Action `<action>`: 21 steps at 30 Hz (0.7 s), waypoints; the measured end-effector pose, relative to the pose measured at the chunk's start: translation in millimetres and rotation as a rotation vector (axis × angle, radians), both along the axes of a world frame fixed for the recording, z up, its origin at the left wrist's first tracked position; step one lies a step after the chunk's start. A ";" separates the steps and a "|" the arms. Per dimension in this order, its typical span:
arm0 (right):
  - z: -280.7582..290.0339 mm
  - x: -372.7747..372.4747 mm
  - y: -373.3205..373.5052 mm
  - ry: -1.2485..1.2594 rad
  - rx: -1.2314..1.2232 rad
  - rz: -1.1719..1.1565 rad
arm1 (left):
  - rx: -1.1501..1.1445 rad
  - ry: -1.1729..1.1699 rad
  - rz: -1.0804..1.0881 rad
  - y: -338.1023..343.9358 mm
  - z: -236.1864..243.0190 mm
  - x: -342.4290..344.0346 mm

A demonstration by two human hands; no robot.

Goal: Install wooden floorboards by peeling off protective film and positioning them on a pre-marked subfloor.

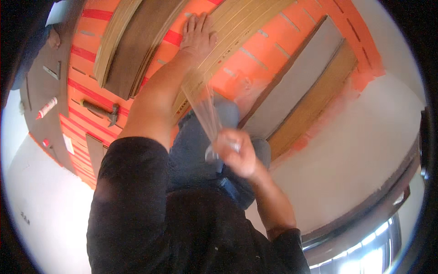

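Note:
My left hand (198,39) rests with fingers spread on a stack of long, pale yellow-brown boards (244,18), over orange underlayment (278,34). My right hand (235,153) is closed above my bent knees, gripping what looks like clear plastic film (200,105), stretched in a streaky band up toward the boards. A small silvery object shows at that hand too, too blurred to identify. Left of the boards lie darker plank stacks (132,45) and a hammer (105,112).
At the far left are another person's hand (53,39), laid dark flooring (57,86), a white-and-red tube (46,108) and a small red item (45,142). To my right lie grey (292,91) and brown (315,105) planks. Pale walls and a bright window (365,255) edge the view.

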State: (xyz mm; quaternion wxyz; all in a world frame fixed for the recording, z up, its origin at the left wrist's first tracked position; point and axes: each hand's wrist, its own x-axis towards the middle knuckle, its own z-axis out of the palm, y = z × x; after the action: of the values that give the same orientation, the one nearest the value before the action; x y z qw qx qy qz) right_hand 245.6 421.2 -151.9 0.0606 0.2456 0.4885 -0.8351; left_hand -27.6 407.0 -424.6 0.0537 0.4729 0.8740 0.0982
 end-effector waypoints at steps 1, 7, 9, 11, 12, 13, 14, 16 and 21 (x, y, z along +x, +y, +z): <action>-4.0 18.4 1.9 0.003 -0.020 -0.014 | 0.015 0.017 0.005 0.4 -1.3 -0.3; 16.2 126.3 17.3 0.084 -0.128 0.043 | 0.058 0.090 -0.108 7.8 7.0 2.3; 33.1 152.7 28.1 0.155 -0.028 -0.034 | 0.175 0.120 -0.194 10.3 11.8 2.3; 49.5 173.0 38.1 0.141 -0.156 -0.084 | 0.234 -0.026 -0.025 11.4 16.3 2.9; 53.1 177.0 39.1 0.161 -0.273 -0.155 | 0.223 -0.027 -0.028 11.8 17.9 3.4; 53.0 177.4 39.8 0.115 -0.284 -0.091 | 0.186 -0.030 -0.018 12.3 19.6 3.6; 50.7 175.1 43.2 -0.133 -0.111 -0.122 | 0.149 -0.034 -0.004 12.1 20.8 3.9; 38.9 155.4 47.3 -0.440 0.176 -0.113 | 0.192 0.023 -0.004 12.6 21.2 5.9; -21.0 56.3 76.7 -0.378 1.225 0.211 | 0.214 0.087 0.023 11.0 17.8 2.2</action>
State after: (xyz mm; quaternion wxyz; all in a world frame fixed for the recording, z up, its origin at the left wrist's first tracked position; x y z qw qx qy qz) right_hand 301.8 497.9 -172.9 0.0762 0.3289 0.8788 -0.3373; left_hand -25.4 418.0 -406.8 -0.0365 0.4697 0.8653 0.1711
